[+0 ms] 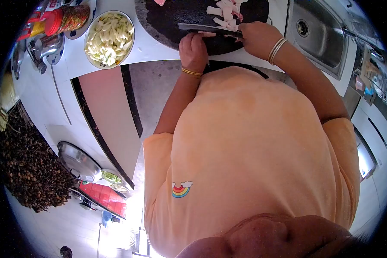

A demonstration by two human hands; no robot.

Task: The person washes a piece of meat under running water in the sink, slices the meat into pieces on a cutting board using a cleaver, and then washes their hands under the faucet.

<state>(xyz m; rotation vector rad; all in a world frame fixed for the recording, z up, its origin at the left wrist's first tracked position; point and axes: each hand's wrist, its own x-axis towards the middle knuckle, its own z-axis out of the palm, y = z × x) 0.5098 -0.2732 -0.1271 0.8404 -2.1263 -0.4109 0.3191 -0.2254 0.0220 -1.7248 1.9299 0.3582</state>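
Note:
My right hand (262, 41), with pale bangles at the wrist, is closed round the handle of a kitchen knife (210, 28). The blade points left across a round black cutting board (167, 26). My left hand (193, 52), wearing a yellow bracelet, has its fingers curled at the board's near edge, just below the blade. They press on a piece of meat (208, 34), mostly hidden by the knife and fingers. Beyond the blade lie pale and pink slices of meat (225, 12). Another pink piece (159, 2) sits at the board's far left.
Left of the board stands a bowl of pale sliced vegetable (109, 39). Farther left are a red-lidded spice jar (66, 19) and metal utensils (47, 46). A steel sink (317, 36) is at right. Low on the left are a metal basin (78, 162) and a dark heap (28, 165).

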